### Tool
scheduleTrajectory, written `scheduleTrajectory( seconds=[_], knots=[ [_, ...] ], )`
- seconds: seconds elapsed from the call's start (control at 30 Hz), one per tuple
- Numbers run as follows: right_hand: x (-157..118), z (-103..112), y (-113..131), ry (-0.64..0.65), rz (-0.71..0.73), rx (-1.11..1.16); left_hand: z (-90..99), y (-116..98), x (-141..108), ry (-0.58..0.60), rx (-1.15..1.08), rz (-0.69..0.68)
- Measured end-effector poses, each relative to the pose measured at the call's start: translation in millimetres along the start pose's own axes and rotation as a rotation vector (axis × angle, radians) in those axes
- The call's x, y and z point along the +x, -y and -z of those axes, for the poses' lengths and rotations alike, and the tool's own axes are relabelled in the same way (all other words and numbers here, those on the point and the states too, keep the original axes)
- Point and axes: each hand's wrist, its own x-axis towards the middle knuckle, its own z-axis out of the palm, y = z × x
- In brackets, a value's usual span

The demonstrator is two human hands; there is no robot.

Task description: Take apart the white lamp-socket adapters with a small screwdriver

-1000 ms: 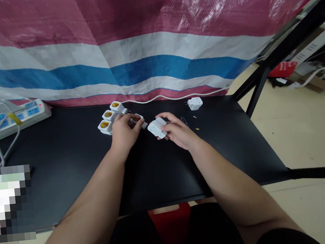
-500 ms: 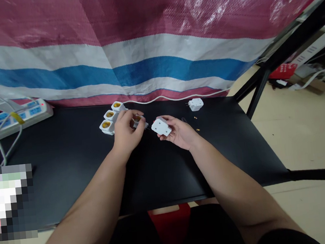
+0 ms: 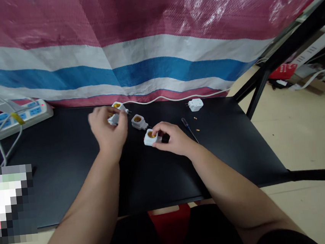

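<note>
Pinched in my right hand is a white plug-in lamp socket, its gold-coloured threaded opening turned up, low over the table. A fingertip rests at the opening's rim. My left hand is curved over the lamp sockets at the left, thumb and fingers apart; whether it touches one I cannot tell. Beneath it, one white socket shows in part, and another lamp socket stands behind. Between my hands a single lamp socket lies with its opening up and its prongs pointing right.
To the right lie a screwdriver, a small brass piece and another brass piece. A white plug-in socket stands at the back right. A power strip is at the far left, and a white cable runs along the back edge.
My left hand has moved left, off the middle lamp socket to the group. My right hand has turned its socket opening-up and lowered it slightly. The screwdriver is now uncovered.
</note>
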Motion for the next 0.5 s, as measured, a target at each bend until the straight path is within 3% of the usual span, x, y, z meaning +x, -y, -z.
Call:
scheduleTrajectory(
  seconds=[0.07, 0.17, 0.27, 0.37, 0.5],
  knots=[
    [-1, -3, 3, 0.103, 0.053, -0.100, 5.5, 15, 7, 0.019, 0.191, 0.153],
    [-2, -6, 6, 0.184, 0.045, -0.193, 10.2, 32, 13, 0.161, 0.271, 0.350],
    [-1, -7, 9, 0.190, 0.004, -0.238, 12.5, 39, 14, 0.227, 0.180, 0.362],
    [-1, -6, 12, 0.184, -0.030, -0.248, 17.1, 37, 15, 0.178, 0.109, 0.328],
    [-1, -4, 13, 0.185, -0.041, -0.236, 21.6, 28, 22, -0.003, -0.027, 0.352]
  ],
)
